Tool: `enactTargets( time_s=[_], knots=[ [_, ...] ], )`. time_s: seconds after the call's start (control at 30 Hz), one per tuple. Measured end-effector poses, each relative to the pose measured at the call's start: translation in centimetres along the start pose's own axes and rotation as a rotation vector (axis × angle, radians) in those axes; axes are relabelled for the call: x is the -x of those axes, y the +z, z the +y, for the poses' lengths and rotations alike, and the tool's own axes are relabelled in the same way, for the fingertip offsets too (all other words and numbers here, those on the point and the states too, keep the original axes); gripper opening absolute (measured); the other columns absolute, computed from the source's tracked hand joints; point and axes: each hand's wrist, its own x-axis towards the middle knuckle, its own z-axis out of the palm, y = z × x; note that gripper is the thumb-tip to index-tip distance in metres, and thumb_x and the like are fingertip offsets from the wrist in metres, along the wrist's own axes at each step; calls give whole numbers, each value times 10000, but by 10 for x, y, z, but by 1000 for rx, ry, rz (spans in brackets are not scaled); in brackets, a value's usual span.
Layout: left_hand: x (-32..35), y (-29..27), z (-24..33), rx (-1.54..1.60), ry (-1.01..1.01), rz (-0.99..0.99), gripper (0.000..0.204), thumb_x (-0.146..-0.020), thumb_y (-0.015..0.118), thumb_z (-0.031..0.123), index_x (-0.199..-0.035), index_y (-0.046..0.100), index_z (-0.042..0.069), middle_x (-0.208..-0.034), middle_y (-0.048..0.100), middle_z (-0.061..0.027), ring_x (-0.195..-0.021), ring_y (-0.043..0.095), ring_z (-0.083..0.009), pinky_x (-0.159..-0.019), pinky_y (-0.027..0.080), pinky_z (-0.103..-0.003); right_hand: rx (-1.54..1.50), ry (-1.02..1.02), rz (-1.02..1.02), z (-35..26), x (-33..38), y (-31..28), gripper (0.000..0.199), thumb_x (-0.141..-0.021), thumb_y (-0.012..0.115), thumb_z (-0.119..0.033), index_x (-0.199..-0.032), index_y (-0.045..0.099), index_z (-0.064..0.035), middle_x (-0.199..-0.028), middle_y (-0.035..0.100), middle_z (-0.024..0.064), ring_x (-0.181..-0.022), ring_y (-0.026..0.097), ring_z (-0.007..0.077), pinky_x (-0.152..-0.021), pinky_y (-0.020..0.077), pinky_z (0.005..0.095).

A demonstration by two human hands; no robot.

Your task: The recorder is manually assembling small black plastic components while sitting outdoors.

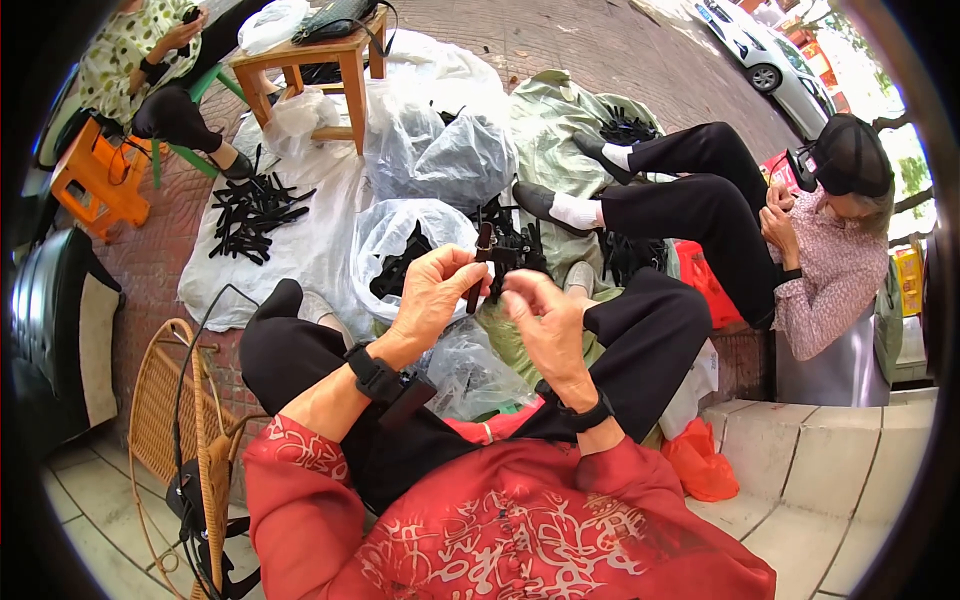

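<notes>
Orange plastic stool (88,152), far left. Wicker chair (168,412), nearer the wearer. Heap of black strips (250,215), loose on white sheeting (205,285). Wooden stool (340,48), bearing a dark handbag (335,18). White plastic bag (372,228), open-mouthed, black pieces inside. Left hand (432,292): thumb and fingers pinching a dark strap (484,243), held upright above the bag's right edge. Right hand (548,320): beside the strap, fingers curled and blurred; cannot tell whether the fingertips meet. Red bag (703,280), beyond the right knee. Seated co-worker (835,265), far right, hands raised together.
</notes>
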Motion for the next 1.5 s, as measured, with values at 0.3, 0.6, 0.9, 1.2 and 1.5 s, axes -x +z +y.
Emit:
enactTargets(
  time_s=[0.3,0.6,0.9,1.2,1.5],
  knots=[
    [4,4,4,90,-46,-123,125,-827,540,103,-894,535,-2,-693,586,-38,-527,517,-77,-464,388,-185,-299,83,-54,4,-20,0,206,-804,538,-23,-1008,529,8,-862,585,59,-683,566,98,-583,462,215],
    [6,-2,2,463,-142,-241,310,-828,511,48,-1121,435,-19,-779,572,-73,-612,505,-95,-517,423,-222,-518,76,-24,21,-16,16,95,-805,551,-20,-893,540,14,-752,595,37,-684,561,83,-647,449,210],
    [7,-3,5,419,-211,-324,150,-828,512,44,-970,517,-3,-772,574,-71,-609,532,-103,-506,453,-228,-472,142,-157,16,-11,-6,149,-824,504,-41,-962,543,-1,-757,580,24,-669,536,67,-586,410,188],
    [7,0,3,124,-166,-151,99,-802,545,42,-893,547,2,-764,563,-26,-649,547,-89,-511,478,-222,-518,102,-170,4,-22,-14,268,-793,571,-67,-1045,506,-2,-851,563,38,-709,513,56,-589,397,182],
    [9,3,13,114,-158,-207,86,-818,524,60,-879,536,0,-809,597,-75,-643,577,-106,-501,495,-220,-460,98,-198,-5,-27,-18,173,-787,583,-53,-952,543,-19,-751,547,-25,-684,493,38,-590,381,170]
  ],
)
